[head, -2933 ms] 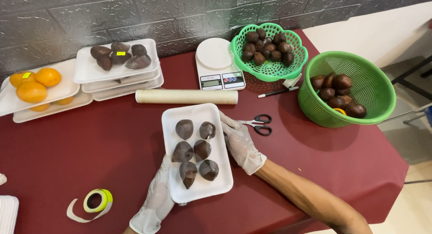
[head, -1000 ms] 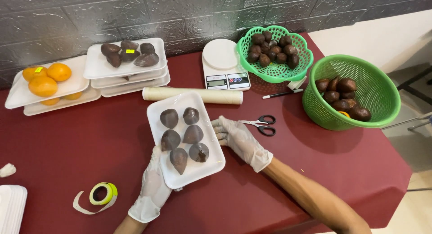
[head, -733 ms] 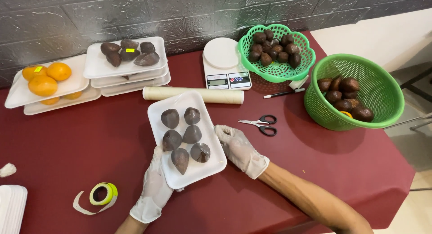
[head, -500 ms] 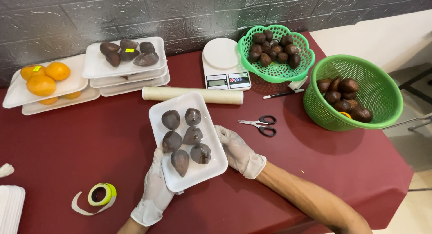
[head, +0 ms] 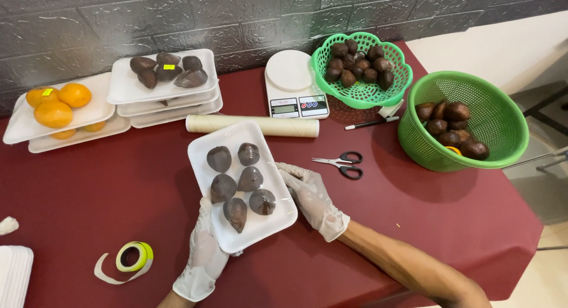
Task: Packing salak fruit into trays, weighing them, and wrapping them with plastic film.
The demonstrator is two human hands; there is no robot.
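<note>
Both my gloved hands hold a white foam tray (head: 235, 140) covered with clear film, lifted slightly and tilted over the dark red table (head: 106, 184). Several dark brown fruits (head: 239, 184) lie on it. My left hand (head: 204, 257) grips the tray's near left corner from below. My right hand (head: 310, 195) presses against its right edge, fingers under the rim.
A cling film roll (head: 254, 126) lies behind the tray, black scissors (head: 342, 163) to its right. Behind stand a white scale (head: 293, 83), two green baskets (head: 362, 65) (head: 464, 118) of brown fruits, stacked trays of fruits (head: 163, 86) and oranges (head: 56, 110). A tape roll (head: 131, 257) lies near left.
The wrapped tray has turned and shifted a little in my hands since it lay flat on the table. My right hand has slid down along its right edge.
</note>
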